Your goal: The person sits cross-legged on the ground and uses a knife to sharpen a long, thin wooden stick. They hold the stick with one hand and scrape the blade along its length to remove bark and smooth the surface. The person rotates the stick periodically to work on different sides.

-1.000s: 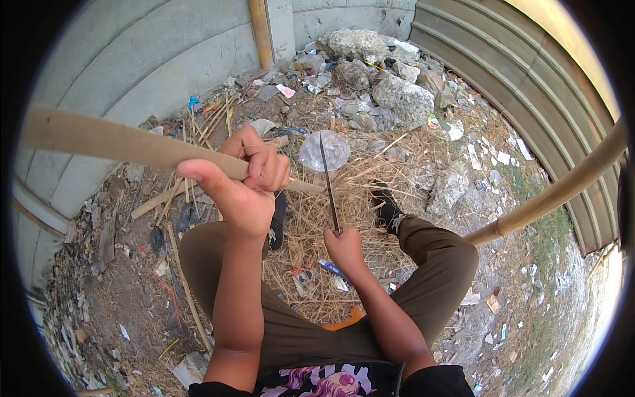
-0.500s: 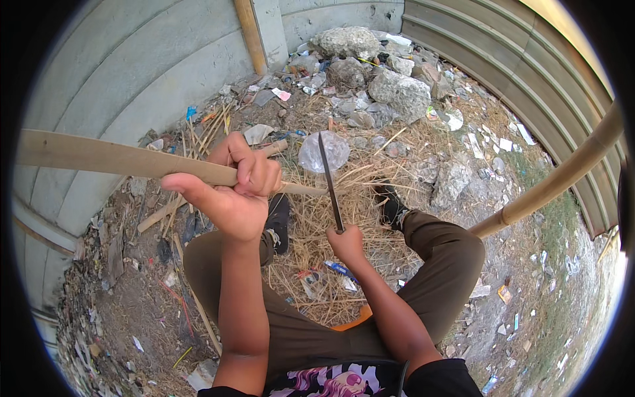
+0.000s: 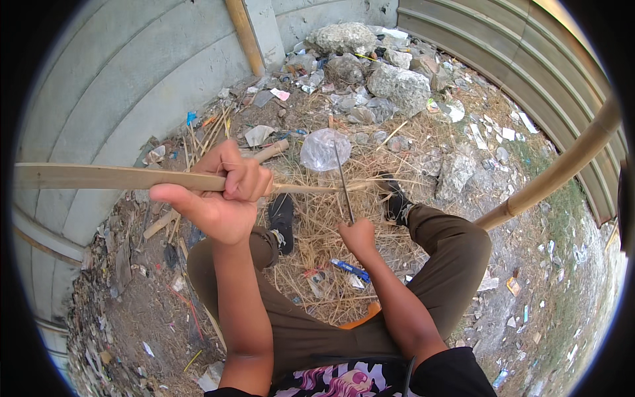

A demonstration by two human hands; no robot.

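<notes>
My left hand point(image 3: 228, 198) is closed around a long flat bamboo strip point(image 3: 99, 177), its thumb lying along the lower edge. The strip runs off to the left, and its thinner end comes out past my fingers toward the right. In my right hand point(image 3: 358, 237) is the handle of a long thin-bladed knife point(image 3: 343, 178), its blade pointing away from me and crossing the strip's right end. Fine shavings stick out around that crossing; whether the edge touches the strip I cannot tell. A clear plastic bag point(image 3: 321, 151) lies beyond the blade.
Dry bamboo shavings point(image 3: 311, 231) cover the ground between my shoes. A blue tool point(image 3: 350, 270) lies near my right forearm. A thick bamboo pole point(image 3: 549, 175) slants at the right. Rocks point(image 3: 399, 88) and litter lie before the concrete wall point(image 3: 132, 86) and corrugated fence point(image 3: 516, 46).
The bamboo strip's left end has dropped, and my left hand has shifted slightly left. My right hand has moved right, and the knife blade has turned and now appears narrower.
</notes>
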